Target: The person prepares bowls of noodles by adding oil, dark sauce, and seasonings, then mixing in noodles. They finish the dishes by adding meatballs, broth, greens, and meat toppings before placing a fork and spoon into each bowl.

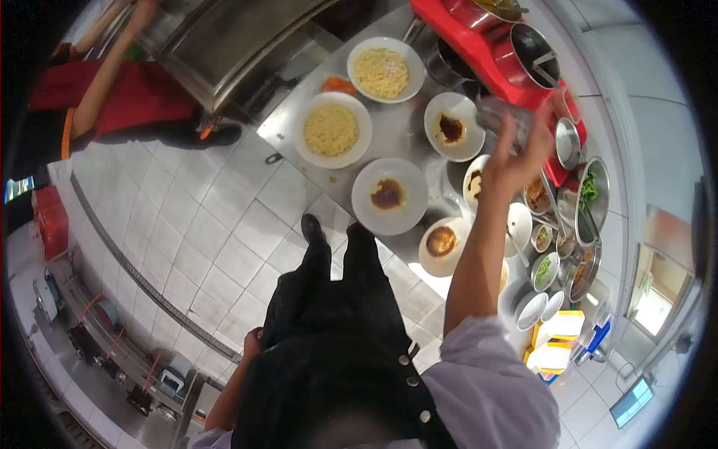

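My right hand (514,161) reaches over the steel table, its fingers around a greyish see-through container (490,114) that lies tilted beside a white bowl with dark sauce (449,129). The hand is slightly blurred. Low at my left side, my left hand (253,343) hangs by the black apron (329,359) with its fingers curled and nothing showing in them. Closer to me stand another sauce bowl (387,196) and a bowl with brown sauce (443,243). Two bowls of pale noodles, one nearer (331,130) and one farther (382,72), stand on the left.
A red rack (479,41) with metal pots runs along the back right. Small bowls of chopped greens (547,271) and a steel bowl of green leaves (589,191) crowd the right. A spoon (517,251) rests in a bowl. Another person (93,105) stands far left.
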`<state>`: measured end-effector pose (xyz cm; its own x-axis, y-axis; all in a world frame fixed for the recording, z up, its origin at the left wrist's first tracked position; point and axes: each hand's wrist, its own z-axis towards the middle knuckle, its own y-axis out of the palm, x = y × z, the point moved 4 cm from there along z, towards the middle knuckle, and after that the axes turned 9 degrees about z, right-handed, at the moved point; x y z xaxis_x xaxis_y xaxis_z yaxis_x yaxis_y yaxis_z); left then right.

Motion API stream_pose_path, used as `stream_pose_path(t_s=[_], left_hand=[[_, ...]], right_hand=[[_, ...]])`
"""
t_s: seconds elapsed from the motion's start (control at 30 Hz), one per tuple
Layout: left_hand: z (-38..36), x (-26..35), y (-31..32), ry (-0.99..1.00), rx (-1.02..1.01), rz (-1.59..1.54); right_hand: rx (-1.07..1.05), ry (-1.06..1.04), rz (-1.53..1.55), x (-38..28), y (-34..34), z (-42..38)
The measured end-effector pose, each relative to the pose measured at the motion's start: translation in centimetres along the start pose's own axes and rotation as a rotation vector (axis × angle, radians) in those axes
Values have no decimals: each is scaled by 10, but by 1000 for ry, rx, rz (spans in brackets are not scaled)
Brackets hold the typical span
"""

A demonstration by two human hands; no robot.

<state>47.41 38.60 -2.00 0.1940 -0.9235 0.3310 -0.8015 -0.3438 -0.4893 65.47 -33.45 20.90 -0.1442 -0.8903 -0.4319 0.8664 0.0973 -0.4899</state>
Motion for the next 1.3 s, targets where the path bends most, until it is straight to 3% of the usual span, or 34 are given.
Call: stream_pose_path(t_s=[0.13,0.2,0.23,0.3,0.33,0.37,0.4,0.47,0.5,0.57,0.6,0.67,0.7,0.73,0.8,0.87,0.9,0.93,0.97,1.0,1.03,1.1,1.13,1.2,1.23,1.27,1.3], left_hand=[[-16,-21,-22,26,-44,102],[16,-10,-22,-12,-51,198],[21,-21,-18,-34,-72,117],[-13,-54,-22,-45,-55,134],[15,-54,-14,15,54,79],[45,-91,11,22,71,39],[77,-50,3,47,101,20],[32,-14,-36,155,-157,151],[44,-31,-26,84,-154,154],[71,-52,-28,146,-60,164],[57,-39,-39,156,0,178],[65,-19,-43,236,18,73],[80,-32,-43,184,-47,109],[68,-54,-52,108,-147,176],[35,-40,-78,86,-196,278],[64,16,-83,118,-110,375],[105,-111,-57,94,-82,-22],[75,-54,-73,30,-191,-92],[62,-90,-85,83,-205,-21],[105,-99,-69,201,-152,-2],[130,-64,-60,237,-113,-29],[78,-5,-95,241,-171,129],[101,-48,-90,233,-160,135],[145,-130,-79,218,-139,147],[116,-53,-88,239,-182,277],[126,-74,-92,199,-196,49],[133,-64,-91,210,-171,176]], right_hand=[[-122,91,-120,28,18,-32],[88,114,50,12,-9,-24],[97,110,64,16,6,-23],[-73,257,14,17,4,-57],[-115,284,6,25,7,-55],[0,197,-75,18,-15,-47],[207,324,162,28,-32,-37],[574,674,558,12,-97,-46],[587,682,532,28,-104,-64],[164,329,-186,58,-101,-81],[-65,376,-266,35,-91,-66],[226,104,-96,21,-115,-64],[416,250,129,19,-118,-75],[403,275,120,19,-112,-82],[10,308,-258,31,-97,-89],[388,239,100,24,-111,-87],[242,356,5,43,-100,-92],[64,509,-125,56,-105,-112],[215,532,-58,51,-122,-119],[376,629,-70,50,-144,-119],[564,820,475,17,-158,-108],[695,569,436,-32,-189,-108],[717,416,368,-38,-197,-123],[-24,345,-301,-24,-185,-173],[30,554,-93,-33,-178,-179],[20,554,-93,-49,-173,-177],[319,508,220,-63,-173,-171]])
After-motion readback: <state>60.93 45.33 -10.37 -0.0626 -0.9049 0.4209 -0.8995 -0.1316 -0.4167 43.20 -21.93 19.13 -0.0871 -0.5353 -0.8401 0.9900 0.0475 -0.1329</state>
